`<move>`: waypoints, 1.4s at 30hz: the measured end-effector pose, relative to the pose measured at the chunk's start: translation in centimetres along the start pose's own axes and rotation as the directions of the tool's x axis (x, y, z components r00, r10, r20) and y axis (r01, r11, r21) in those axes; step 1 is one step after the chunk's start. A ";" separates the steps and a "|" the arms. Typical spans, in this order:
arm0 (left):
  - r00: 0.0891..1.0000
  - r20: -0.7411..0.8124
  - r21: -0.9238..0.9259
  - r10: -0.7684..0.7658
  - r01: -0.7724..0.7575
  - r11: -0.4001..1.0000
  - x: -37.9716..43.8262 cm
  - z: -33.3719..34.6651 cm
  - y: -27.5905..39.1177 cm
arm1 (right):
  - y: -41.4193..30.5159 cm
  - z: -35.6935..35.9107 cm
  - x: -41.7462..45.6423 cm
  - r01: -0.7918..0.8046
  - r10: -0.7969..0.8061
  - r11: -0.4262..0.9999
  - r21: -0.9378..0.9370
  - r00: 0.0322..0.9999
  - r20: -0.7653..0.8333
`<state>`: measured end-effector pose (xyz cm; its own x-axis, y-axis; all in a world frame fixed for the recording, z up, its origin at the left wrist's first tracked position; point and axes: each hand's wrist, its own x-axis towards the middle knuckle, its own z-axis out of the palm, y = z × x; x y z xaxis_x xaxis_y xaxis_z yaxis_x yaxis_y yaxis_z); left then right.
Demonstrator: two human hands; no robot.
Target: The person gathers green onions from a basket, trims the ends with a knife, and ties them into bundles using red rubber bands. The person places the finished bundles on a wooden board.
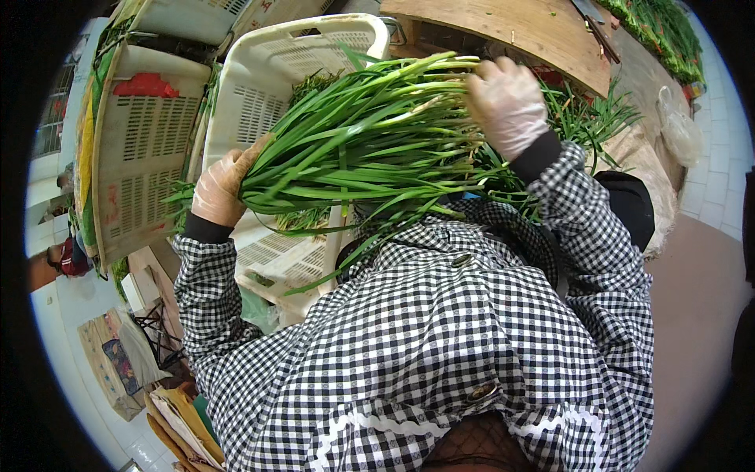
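A large bunch of garlic chives (354, 141) lies crosswise before my chest, above a white plastic basket (250, 112). My left hand (221, 186), in a thin clear glove, grips the leafy end. At the pale stem ends is my right hand (510, 103), also gloved; its fingers curl in on the upper stems and are slightly blurred. Some long leaves droop from the bunch toward my checked smock (413, 307). More loose greens (315, 85) show inside the basket, partly hidden behind the bunch.
Another slatted plastic crate (156, 147) stands on the left. A wooden board (507, 29) juts in at the top, with a knife-like blade (587, 12) at its corner. Further greens (613, 112) rest beyond my right forearm, near a clear plastic bag (678, 127). A person (71, 256) is far left.
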<state>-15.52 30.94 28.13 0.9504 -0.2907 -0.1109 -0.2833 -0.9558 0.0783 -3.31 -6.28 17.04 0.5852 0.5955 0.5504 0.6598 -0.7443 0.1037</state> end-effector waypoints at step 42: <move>0.993 -0.058 0.279 0.100 -0.080 0.957 0.3 -0.9 0.0 | -1.7 -0.6 3.0 -0.495 -0.135 0.251 0.832 0.833 0.537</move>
<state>-15.07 30.91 29.01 0.9231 -0.3819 -0.0450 -0.3831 -0.9034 -0.1926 -3.01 -3.43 19.01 0.6515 0.7586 0.0001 0.2681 -0.2301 -0.9355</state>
